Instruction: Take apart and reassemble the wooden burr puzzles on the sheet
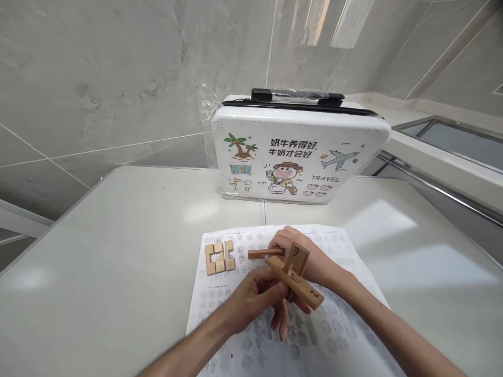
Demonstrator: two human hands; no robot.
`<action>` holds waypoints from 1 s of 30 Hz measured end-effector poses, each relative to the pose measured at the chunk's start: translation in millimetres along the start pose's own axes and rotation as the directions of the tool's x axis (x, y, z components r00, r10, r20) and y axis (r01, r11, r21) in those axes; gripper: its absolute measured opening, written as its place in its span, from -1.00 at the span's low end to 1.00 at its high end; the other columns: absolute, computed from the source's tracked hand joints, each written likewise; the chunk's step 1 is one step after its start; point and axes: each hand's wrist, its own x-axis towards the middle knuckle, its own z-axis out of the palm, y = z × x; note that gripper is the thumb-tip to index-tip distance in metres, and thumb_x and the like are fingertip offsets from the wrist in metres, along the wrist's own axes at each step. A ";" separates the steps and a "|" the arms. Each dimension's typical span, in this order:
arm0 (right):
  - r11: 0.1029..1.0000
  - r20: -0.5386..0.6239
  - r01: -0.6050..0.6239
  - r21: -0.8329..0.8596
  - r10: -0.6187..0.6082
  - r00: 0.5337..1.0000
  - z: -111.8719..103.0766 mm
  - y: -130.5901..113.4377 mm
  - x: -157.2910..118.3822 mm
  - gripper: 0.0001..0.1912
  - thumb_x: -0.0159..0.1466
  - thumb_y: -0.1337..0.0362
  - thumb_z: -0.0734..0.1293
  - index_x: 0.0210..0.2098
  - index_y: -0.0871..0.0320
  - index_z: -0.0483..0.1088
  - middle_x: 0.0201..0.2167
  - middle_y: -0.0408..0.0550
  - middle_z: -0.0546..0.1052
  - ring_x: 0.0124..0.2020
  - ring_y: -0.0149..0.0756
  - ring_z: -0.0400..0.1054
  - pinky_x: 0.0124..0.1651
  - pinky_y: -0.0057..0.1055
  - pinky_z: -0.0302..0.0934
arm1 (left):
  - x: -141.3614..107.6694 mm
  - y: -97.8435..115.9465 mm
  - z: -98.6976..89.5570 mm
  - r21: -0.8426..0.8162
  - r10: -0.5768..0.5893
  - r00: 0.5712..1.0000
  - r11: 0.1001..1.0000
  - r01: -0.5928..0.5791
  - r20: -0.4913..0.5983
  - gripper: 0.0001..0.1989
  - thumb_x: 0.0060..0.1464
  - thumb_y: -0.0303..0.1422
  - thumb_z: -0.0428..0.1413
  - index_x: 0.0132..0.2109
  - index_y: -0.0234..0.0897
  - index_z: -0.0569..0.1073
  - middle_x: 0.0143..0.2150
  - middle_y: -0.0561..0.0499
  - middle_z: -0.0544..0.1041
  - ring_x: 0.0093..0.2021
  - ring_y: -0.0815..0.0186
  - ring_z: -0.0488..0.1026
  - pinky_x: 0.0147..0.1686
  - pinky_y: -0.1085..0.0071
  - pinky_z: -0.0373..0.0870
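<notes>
My left hand (257,296) is closed around several brown wooden puzzle pieces (295,280) fitted crosswise, with dark numbers marked on them. One bar slants down to the right and another block stands up behind it. Just beyond, my right hand (293,242) has its fingers curled at the right end of a reddish-brown wooden bar (261,254), which points left over the paper. The assembled pieces hide part of that hand. To the left, several pale wooden puzzle pieces (210,261) lie together on the printed instruction sheet (218,335).
Behind the sheet, a white case (251,131) with cartoon prints, a black handle and plastic wrap stands upright on the pale table (129,251). A grey tiled wall (118,78) rises behind it. A metal rail (459,199) runs along the right.
</notes>
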 end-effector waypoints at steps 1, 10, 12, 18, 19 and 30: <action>0.998 -0.027 -0.064 0.018 0.065 0.998 -0.6 -0.3 -5.0 -0.83 0.29 0.50 0.39 -0.30 0.09 0.48 -0.29 -0.08 0.59 -0.25 -0.16 0.40 -0.23 -0.29 0.27 | -0.2 0.6 0.6 0.003 -0.001 1.000 1.000 0.002 -0.028 -0.47 0.33 0.07 0.23 -0.15 -0.42 0.60 -0.29 -0.21 0.69 -0.62 0.41 0.48 -0.58 0.48 0.27; 0.754 -0.254 -0.314 0.577 0.531 0.809 -8.0 9.3 -55.5 -0.60 0.51 -0.12 0.29 -0.16 0.08 0.49 -0.45 -0.14 0.48 -0.46 -0.27 0.32 -0.33 -0.33 0.24 | 3.5 3.6 5.6 -0.027 -0.014 0.955 1.000 0.006 -0.296 -0.58 0.36 -0.02 0.23 -0.07 -0.37 0.55 -0.17 -0.19 0.68 -0.64 0.48 0.43 -0.53 0.47 0.31; 0.585 -0.162 -0.237 0.776 0.547 0.821 -5.5 10.2 -60.5 -0.58 0.52 -0.14 0.28 -0.09 0.10 0.49 -0.41 -0.15 0.44 -0.46 -0.32 0.29 -0.37 -0.38 0.22 | 5.6 4.0 5.7 -0.044 -0.022 0.948 0.999 0.009 -0.317 -0.62 0.38 -0.05 0.22 -0.08 -0.35 0.54 -0.18 -0.14 0.66 -0.64 0.49 0.41 -0.56 0.47 0.31; 0.105 0.047 -0.092 0.990 0.368 0.928 13.8 14.8 -68.5 -0.68 0.52 -0.05 0.34 0.00 0.07 0.41 -0.33 -0.18 0.50 -0.63 -0.53 0.25 -0.51 -0.50 0.17 | 8.6 5.4 4.1 -0.081 -0.056 0.945 0.996 0.031 -0.322 -0.67 0.44 -0.11 0.16 -0.10 -0.33 0.51 -0.13 -0.11 0.62 -0.61 0.51 0.43 -0.58 0.51 0.34; 0.079 0.052 -0.083 0.993 0.329 0.943 17.6 15.6 -69.3 -0.68 0.53 -0.05 0.34 -0.07 0.08 0.39 -0.36 -0.20 0.51 -0.68 -0.57 0.21 -0.54 -0.52 0.13 | 8.6 5.4 3.7 -0.084 -0.062 0.944 0.996 0.036 -0.324 -0.67 0.45 -0.11 0.15 -0.12 -0.33 0.50 -0.11 -0.12 0.63 -0.62 0.51 0.43 -0.57 0.51 0.36; 0.054 0.062 -0.074 0.996 0.195 0.979 29.2 19.9 -67.4 -0.63 0.51 -0.08 0.36 -0.11 0.10 0.31 -0.43 -0.18 0.58 -0.74 -0.53 0.29 -0.67 -0.59 0.04 | 10.7 4.5 2.5 -0.085 -0.106 0.939 0.993 0.082 -0.328 -0.61 0.40 -0.05 0.19 -0.10 -0.36 0.53 -0.24 -0.06 0.58 -0.63 0.50 0.45 -0.63 0.56 0.29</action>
